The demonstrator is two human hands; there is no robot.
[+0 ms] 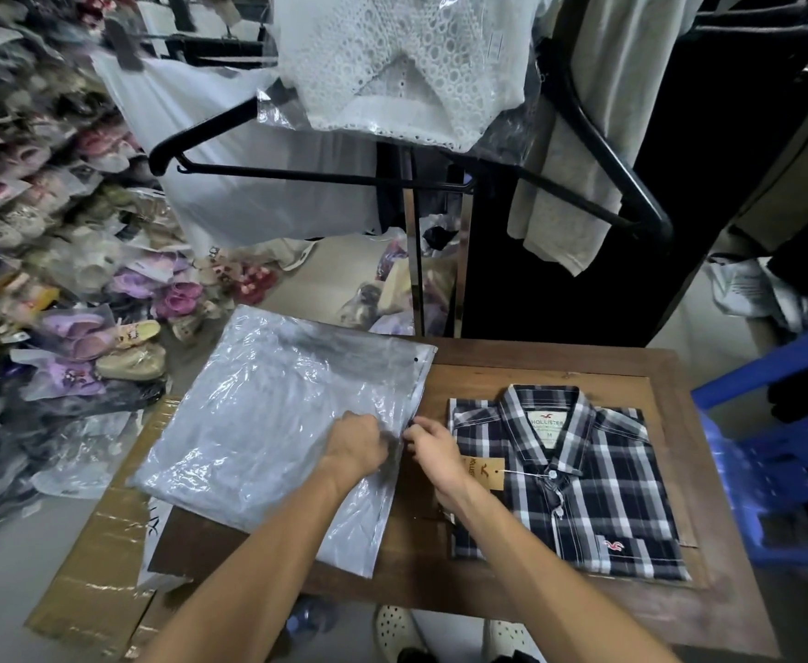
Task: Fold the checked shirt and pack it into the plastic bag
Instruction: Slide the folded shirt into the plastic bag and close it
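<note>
Head view: checked shirt (579, 480) lies folded, collar up, right of centre on wooden table (512, 366). Plastic bag (268, 423) lies flat at centre-left. Left hand (356, 445) and right hand (433, 447) each pinch the bag's right edge, fingers narrow.

Glossy crinkled plastic bag (268, 433), matt wooden table (536, 370)

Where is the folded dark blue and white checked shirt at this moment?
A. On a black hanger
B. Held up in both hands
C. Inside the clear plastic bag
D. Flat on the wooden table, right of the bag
D: the folded dark blue and white checked shirt lies flat on the brown wooden table, apart from the clear plastic bag, whose edge both the left hand and right hand are working.
</note>
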